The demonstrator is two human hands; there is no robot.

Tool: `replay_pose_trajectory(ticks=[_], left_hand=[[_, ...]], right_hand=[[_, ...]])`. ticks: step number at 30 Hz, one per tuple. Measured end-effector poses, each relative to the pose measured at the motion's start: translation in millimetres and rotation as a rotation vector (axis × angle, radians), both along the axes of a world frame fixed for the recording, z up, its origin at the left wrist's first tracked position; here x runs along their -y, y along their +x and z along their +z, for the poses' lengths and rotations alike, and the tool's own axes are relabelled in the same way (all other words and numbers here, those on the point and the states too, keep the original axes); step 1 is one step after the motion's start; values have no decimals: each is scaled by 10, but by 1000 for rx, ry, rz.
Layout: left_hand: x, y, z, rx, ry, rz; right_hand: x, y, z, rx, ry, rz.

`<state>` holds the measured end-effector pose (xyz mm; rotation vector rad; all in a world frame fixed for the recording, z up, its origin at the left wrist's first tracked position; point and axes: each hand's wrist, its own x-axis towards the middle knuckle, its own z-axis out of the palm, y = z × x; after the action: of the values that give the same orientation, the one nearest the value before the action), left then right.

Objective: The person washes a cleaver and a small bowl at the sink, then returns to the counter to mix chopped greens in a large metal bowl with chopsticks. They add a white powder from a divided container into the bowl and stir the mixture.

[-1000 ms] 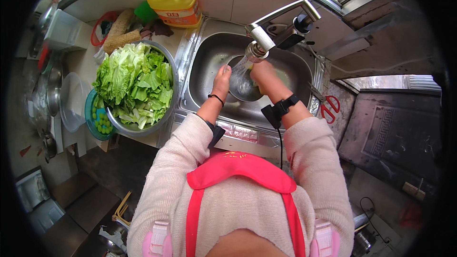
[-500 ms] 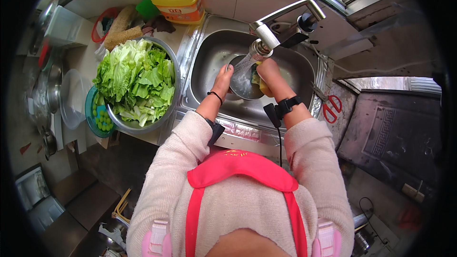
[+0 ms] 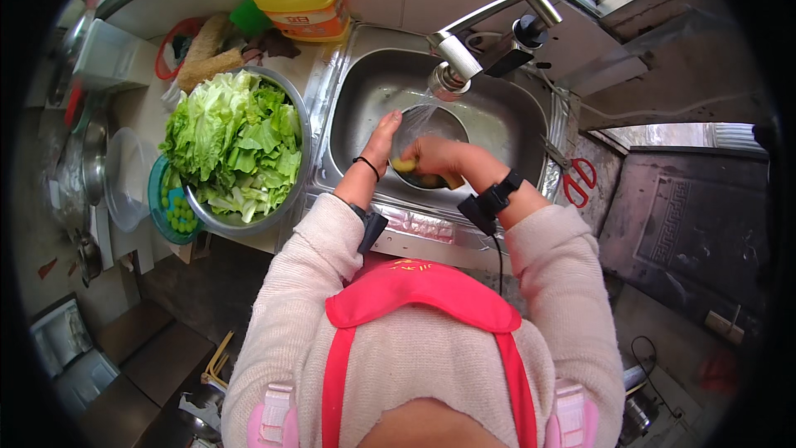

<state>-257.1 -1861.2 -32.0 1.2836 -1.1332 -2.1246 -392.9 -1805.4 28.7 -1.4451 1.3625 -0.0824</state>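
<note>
Under the running faucet (image 3: 458, 56) a round metal bowl (image 3: 452, 123) is held tilted in the steel sink (image 3: 518, 120). My left hand (image 3: 381, 143) grips the bowl's left rim, thumb along the edge. Inside the bowl, toward its near side, my right hand (image 3: 442, 156) presses a yellow sponge (image 3: 404, 165) with a dark green side against the metal. A stream of water (image 3: 421, 109) falls into the bowl. The right fingers are partly hidden by the back of the hand.
A large metal basin of cut lettuce (image 3: 240, 141) stands left of the sink, beside a teal basket (image 3: 170, 207) with small green pieces. A yellow pump jug (image 3: 300, 4) stands behind. Red-handled scissors (image 3: 578, 182) lie at the sink's right edge.
My right hand has swept the sponge from the bowl's right side to its near left part. The bowl's tilt has changed slightly, and my left hand still grips its rim.
</note>
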Motion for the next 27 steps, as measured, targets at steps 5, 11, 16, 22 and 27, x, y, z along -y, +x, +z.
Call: replay_pose_trajectory(ticks=[5, 11, 16, 22, 27], left_hand=[[-14, -17, 137, 6, 116, -247], [-31, -137, 151, 142, 97, -340], [9, -90, -7, 191, 49, -111], [-85, -248, -379, 169, -206, 58], [-7, -178, -383, 298, -315, 220]], right_hand=[[-118, -21, 97, -676, -216, 463], [104, -217, -61, -693, -991, 391], [79, -310, -198, -921, -763, 213], [38, 34, -390, -509, -284, -186], [-93, 70, -298, -198, -271, -135]])
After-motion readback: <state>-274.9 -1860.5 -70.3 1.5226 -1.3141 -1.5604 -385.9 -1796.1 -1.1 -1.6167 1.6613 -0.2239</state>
